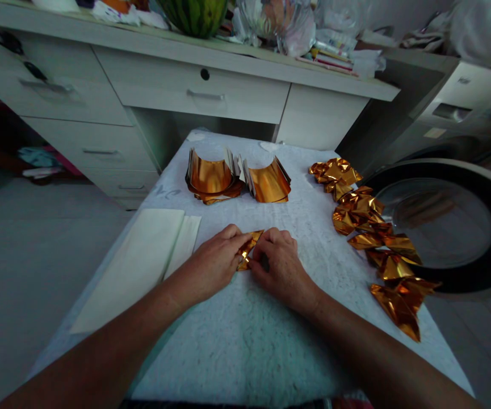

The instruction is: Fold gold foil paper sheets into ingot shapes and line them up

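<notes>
Bare forearms [113, 346], two, run out of frame at the bottom edge. Small folded piece of shiny gold foil paper [245, 262], one, mid-table, partly hidden by fingers. Left hand [213, 262] pinches its left side; right hand [282, 267], fingers curled, grips its right. Beyond: two curved gold foil stacks [209, 174], sheets uncountable. Rightward: crumpled gold foil pieces [405, 301], overlapping, count unclear.

The left hand [213, 258] and right hand [281, 267] are bare, like both forearms [121, 335]. Dark and red cloth [228, 404] shows at the bottom edge.
</notes>
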Demonstrator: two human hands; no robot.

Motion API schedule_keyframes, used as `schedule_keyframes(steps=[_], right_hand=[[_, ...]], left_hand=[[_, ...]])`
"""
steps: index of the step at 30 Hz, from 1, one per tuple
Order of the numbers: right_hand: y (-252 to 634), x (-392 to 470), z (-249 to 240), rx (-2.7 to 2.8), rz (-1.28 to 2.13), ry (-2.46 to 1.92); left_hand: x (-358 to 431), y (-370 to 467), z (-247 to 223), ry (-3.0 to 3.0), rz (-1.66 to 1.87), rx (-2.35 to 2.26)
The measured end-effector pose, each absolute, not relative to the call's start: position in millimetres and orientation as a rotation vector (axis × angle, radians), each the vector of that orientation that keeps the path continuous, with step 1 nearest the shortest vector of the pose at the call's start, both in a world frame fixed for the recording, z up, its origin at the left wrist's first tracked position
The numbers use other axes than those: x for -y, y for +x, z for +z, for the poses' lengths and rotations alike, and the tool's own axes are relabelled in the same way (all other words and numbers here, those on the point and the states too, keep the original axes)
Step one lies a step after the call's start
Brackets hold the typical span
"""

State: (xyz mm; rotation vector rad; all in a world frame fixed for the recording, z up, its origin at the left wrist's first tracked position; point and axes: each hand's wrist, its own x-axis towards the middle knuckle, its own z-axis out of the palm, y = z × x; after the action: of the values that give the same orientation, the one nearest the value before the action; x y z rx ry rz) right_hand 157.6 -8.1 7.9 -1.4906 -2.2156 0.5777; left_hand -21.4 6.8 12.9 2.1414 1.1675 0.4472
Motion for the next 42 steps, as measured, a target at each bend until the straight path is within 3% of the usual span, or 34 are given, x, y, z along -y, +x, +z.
schedule_keyframes(steps=[42], right_hand=[[157.7, 9.0, 8.8, 2.278, 0.526, -1.499]], left_hand=[[-10.3, -29.1, 16.1, 2.195, 0.37, -1.166]])
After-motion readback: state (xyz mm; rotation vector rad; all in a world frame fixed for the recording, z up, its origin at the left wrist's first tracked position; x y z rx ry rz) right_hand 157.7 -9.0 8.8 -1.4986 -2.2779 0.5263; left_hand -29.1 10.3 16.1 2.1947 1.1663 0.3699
